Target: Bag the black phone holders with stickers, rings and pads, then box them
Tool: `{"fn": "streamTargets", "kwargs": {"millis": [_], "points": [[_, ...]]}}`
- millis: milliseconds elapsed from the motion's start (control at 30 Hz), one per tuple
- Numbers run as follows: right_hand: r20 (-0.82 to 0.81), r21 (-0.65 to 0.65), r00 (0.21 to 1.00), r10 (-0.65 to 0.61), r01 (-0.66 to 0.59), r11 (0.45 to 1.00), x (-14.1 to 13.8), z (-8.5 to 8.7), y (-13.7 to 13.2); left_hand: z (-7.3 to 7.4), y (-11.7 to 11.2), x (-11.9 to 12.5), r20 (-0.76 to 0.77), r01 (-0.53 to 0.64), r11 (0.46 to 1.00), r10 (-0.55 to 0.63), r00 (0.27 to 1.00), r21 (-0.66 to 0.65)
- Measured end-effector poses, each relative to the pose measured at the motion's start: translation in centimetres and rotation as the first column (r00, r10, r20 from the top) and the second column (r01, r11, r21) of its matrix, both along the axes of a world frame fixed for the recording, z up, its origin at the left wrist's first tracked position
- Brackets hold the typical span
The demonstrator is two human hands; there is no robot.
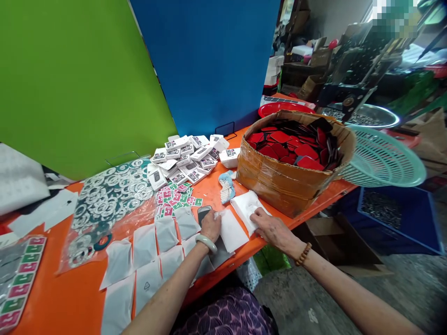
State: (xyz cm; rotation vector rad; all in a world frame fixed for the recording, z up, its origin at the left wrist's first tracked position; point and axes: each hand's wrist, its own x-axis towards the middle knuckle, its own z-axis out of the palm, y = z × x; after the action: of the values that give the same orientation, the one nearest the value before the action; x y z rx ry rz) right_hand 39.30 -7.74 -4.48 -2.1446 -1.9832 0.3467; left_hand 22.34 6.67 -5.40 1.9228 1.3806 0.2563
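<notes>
My left hand (210,226), with a pale bangle on the wrist, is closed on the edge of a small white bag (232,230) lying on the orange table (70,298). A dark flat item (203,212) lies just above that hand. My right hand (268,225), a bead bracelet on its wrist, rests with fingers curled on a stack of white bags (246,207) next to the cardboard box (279,179). The box is full of red and black flat pieces (296,144).
Rows of white bags (153,260) lie at my left. Small white boxes (185,158) are piled by the blue and green panels, with coloured stickers (176,197) and a bag of white rings (111,195) nearby. A green basket (384,158) hangs past the box.
</notes>
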Motion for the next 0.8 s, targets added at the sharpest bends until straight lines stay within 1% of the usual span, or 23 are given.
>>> {"fn": "streamTargets", "kwargs": {"millis": [67,133,267,367,433,500,567,700,800], "points": [[-0.025,-0.003,0.998,0.050,-0.050,0.999,0.4,0.2,0.3,-0.1,-0.3,0.2,-0.047,0.022,1.000,-0.022,0.999,0.003],[-0.110,0.022,0.991,0.078,-0.076,0.997,0.7,0.3,0.4,-0.1,-0.4,0.4,-0.082,0.039,0.999,-0.039,0.996,0.001],[-0.303,0.116,0.950,0.074,-0.040,0.992,1.5,0.2,0.3,0.3,-0.4,0.9,-0.128,0.058,0.998,-0.059,0.990,-0.011],[-0.366,0.201,0.928,0.067,0.008,0.980,2.0,0.7,0.7,0.5,-0.3,1.5,-0.150,0.052,0.998,-0.055,0.987,-0.025],[-0.383,0.232,0.921,0.065,0.028,0.972,2.3,1.2,1.0,0.5,-0.2,2.1,-0.157,0.038,0.999,-0.043,0.987,-0.038],[-0.393,0.235,0.917,0.068,0.029,0.971,2.5,1.5,1.2,0.2,-0.1,2.9,-0.154,0.019,0.998,-0.027,0.988,-0.052],[-0.394,0.226,0.916,0.078,0.014,0.974,2.4,1.5,1.3,-0.1,-0.1,3.9,-0.143,0.005,0.998,-0.014,0.990,-0.069],[-0.348,0.175,0.934,0.083,-0.022,0.984,1.6,0.2,0.6,-0.3,-0.5,5.7,-0.102,0.010,0.996,-0.019,0.995,-0.087],[-0.301,0.126,0.952,0.057,-0.020,0.992,1.0,-0.7,-0.2,0.5,-0.8,5.9,-0.068,0.055,0.996,-0.060,0.996,-0.068]]}}
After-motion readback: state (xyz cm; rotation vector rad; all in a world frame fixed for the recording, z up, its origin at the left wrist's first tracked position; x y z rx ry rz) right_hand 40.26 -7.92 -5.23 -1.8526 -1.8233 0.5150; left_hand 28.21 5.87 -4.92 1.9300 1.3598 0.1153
